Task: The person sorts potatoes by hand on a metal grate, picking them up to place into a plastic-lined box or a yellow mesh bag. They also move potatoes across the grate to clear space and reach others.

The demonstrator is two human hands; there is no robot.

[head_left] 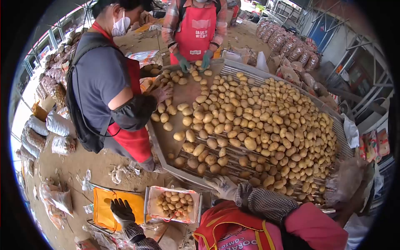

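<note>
Sacks [60, 123]: several, filled, on the floor at far left; white, some heaped.

Yellow sheet [109, 204]: one, on a metal frame, standing on the floor off the near left corner of the counter [183, 93].

First co-worker [100, 79]: dark shirt, red apron, black oversleeve, backpack; stands at the counter's left edge, one gloved hand [162, 92] at the loose potatoes [264, 137].

Left hand [122, 211]: dark glove, checked sleeve; released, fingers spread, seen against the right edge of the yellow sheet. Whether it touches the sheet, cannot tell.

Lined crate [154, 202]: one, pale liner, metal side rails; just right of the left hand, below the counter's near edge. Contents: a batch of potatoes [175, 203].

Second co-worker [196, 31]: red apron, plaid sleeves; at the counter's far edge, toward its left end. Two green-gloved hands [183, 62], both at potatoes on that edge.

Right hand [223, 187]: pale glove, checked sleeve; released, fingers extended, laid on the counter's near edge, potatoes just beyond.

Loose potatoes: many; densest over the slatted middle and right of the counter, fewer along its left edge.

Net sacks [287, 43]: a row, filled, beyond the counter's far right edge.

Clear plastic [343, 183]: crumpled, at the near right corner.

White bag [351, 131]: one, at the right edge.
</note>
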